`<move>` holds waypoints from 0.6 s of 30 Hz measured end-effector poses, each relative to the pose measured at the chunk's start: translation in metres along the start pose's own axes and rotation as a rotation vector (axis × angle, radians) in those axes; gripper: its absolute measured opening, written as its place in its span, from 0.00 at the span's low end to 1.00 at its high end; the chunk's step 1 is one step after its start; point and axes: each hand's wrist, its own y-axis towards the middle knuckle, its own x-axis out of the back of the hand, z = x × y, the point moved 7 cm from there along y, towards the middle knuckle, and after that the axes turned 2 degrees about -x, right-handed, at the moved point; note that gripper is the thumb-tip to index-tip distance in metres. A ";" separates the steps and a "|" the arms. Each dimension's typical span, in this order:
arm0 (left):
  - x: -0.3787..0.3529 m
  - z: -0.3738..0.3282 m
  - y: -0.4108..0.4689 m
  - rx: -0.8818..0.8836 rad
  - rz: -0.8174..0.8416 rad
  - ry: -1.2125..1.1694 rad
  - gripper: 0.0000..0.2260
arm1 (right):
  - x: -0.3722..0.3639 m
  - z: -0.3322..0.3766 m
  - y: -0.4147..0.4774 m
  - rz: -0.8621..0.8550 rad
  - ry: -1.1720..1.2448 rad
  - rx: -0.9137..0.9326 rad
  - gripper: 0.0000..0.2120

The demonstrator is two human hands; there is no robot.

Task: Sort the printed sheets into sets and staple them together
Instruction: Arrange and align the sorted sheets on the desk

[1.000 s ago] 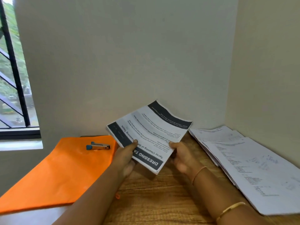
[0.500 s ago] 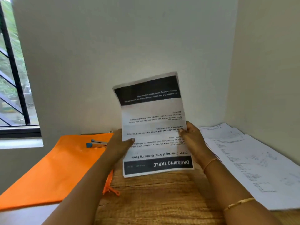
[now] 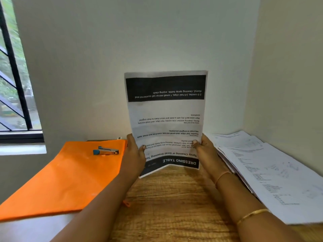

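The printed sheets [image 3: 166, 119] stand upright at the middle of my view, held above the wooden counter [image 3: 171, 198] with the text upside down to me. The heading "DRESSING TABLE" runs along the bottom edge and a black band crosses the top. I cannot tell how many leaves are in the bundle. The left hand [image 3: 134, 158] grips the lower left edge, its fingers [image 3: 142, 147] clenched on the paper with the thumb across the front. The right hand [image 3: 208, 154] grips the lower right edge the same way, thumb laid on the print. The bottom edge is buckled between the two grips, and its left corner dips toward the counter; I cannot tell whether it touches.

Left of the sheets lies a flat orange pouch [image 3: 70, 175], its near corner hanging past the counter edge. A small blue-tipped stapler [image 3: 106, 151] rests on the pouch, just beyond the left hand. Right of the sheets, a loose pile of printed paper [image 3: 271, 172] fans along the side wall, close by the right wrist. A gold bangle [image 3: 251, 215] circles the right forearm. Behind the sheets rises a plain pale wall [image 3: 122, 49], and far to their left is a barred window [image 3: 14, 84]. Nothing lies on the counter directly below the sheets.
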 end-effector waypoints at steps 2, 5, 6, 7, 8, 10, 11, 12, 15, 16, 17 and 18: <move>0.000 0.000 0.001 0.002 0.014 0.001 0.13 | 0.001 -0.001 0.000 -0.008 -0.018 -0.003 0.13; 0.003 -0.002 0.006 -0.016 0.043 -0.014 0.14 | 0.005 0.001 0.002 -0.024 -0.022 -0.003 0.11; 0.005 -0.002 0.008 -0.017 0.061 -0.027 0.14 | 0.007 0.002 0.002 -0.032 -0.032 0.000 0.10; 0.006 -0.002 0.010 -0.004 0.084 -0.053 0.14 | 0.009 0.004 0.002 -0.040 -0.043 0.001 0.10; 0.007 0.002 0.013 0.026 0.112 -0.090 0.13 | 0.011 0.006 0.002 -0.046 -0.049 0.001 0.10; 0.009 0.010 0.015 0.101 0.163 -0.165 0.13 | 0.014 0.007 0.003 -0.039 -0.038 -0.030 0.09; 0.009 0.014 0.015 0.138 0.181 -0.184 0.13 | 0.014 0.005 0.004 -0.020 -0.019 -0.071 0.08; 0.010 0.019 0.015 0.175 0.191 -0.195 0.13 | 0.014 0.001 0.005 0.002 0.005 -0.130 0.07; 0.010 0.031 0.014 0.278 0.151 -0.225 0.13 | 0.012 -0.015 0.003 0.072 0.081 -0.341 0.07; 0.011 0.033 0.014 0.302 0.114 -0.219 0.14 | 0.011 -0.020 0.001 0.082 0.127 -0.403 0.09; 0.012 0.033 0.014 0.319 0.071 -0.209 0.15 | 0.008 -0.021 -0.003 0.100 0.194 -0.456 0.10; 0.014 0.034 0.014 0.337 0.023 -0.203 0.16 | 0.002 -0.022 -0.006 0.136 0.278 -0.502 0.12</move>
